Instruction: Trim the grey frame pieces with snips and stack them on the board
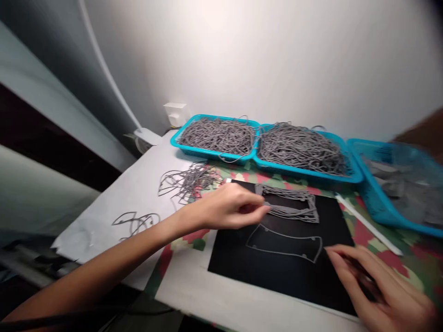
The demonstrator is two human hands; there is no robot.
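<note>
A thin grey gasket-like frame, a long loop with small tabs, lies singly on a black board. Behind it on the board is a neat stack of similar grey frames. My left hand is closed in a pinch, its fingertips at the left end of the stack. Whether it grips a frame is hidden. At the lower right, my right hand has thumb and forefinger together, just beside the single frame's right end. Nothing shows between those fingertips.
Two blue trays piled with grey loops stand against the wall. A blue basket with bagged grey pieces is at right, near a white strip. Loose loops lie at left on the table, with more dark loops nearer.
</note>
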